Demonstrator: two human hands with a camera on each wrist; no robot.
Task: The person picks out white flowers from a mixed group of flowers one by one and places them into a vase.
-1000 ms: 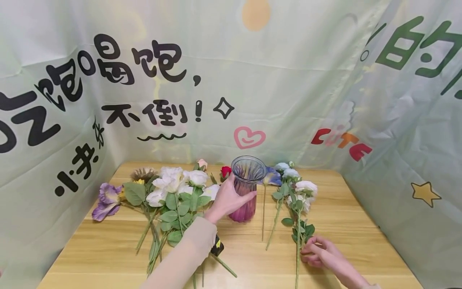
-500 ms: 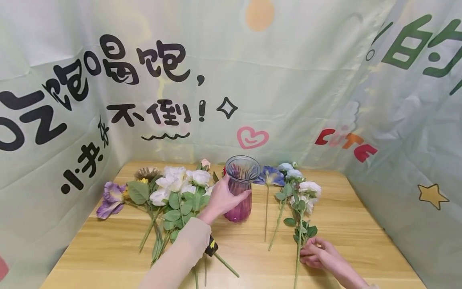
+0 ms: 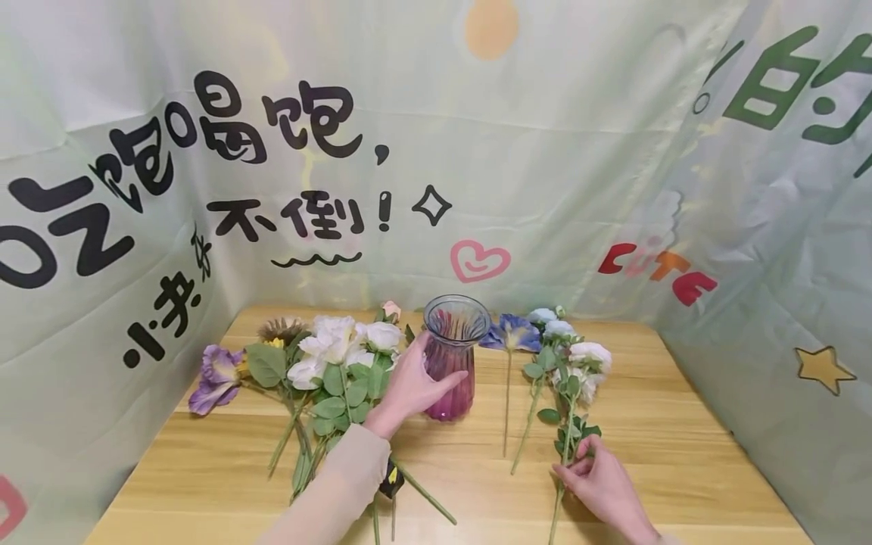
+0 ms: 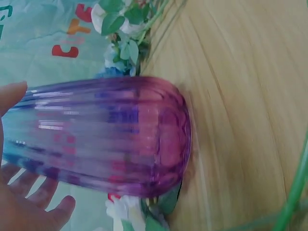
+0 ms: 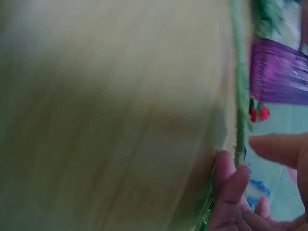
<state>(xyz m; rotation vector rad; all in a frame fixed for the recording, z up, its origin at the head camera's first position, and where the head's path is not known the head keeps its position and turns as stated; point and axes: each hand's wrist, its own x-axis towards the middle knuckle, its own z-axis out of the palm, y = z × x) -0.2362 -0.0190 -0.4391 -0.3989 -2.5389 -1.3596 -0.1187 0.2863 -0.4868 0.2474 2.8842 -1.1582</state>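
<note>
My left hand (image 3: 412, 382) grips the ribbed glass vase (image 3: 455, 378) round its side, fingers and thumb on opposite sides. The vase stands upright on the table, bluish at its flared rim and pink-purple at its base (image 4: 163, 134). At the right, my right hand (image 3: 602, 481) is at the green stem (image 3: 560, 499) of a white flower (image 3: 589, 356). In the right wrist view the stem (image 5: 239, 96) runs between the thumb (image 5: 276, 147) and the curled fingers (image 5: 231, 187).
White flowers (image 3: 334, 341) with leafy stems and a purple flower (image 3: 216, 378) lie on the left of the wooden table (image 3: 654, 409). A blue flower (image 3: 511, 333) and pale blue flowers (image 3: 559, 329) lie right of the vase. Printed cloth (image 3: 579, 189) hangs behind.
The left hand has moved the vase slightly left. My right hand has shifted left and taken hold of the white flower's stem, whose lower end has swung a little left.
</note>
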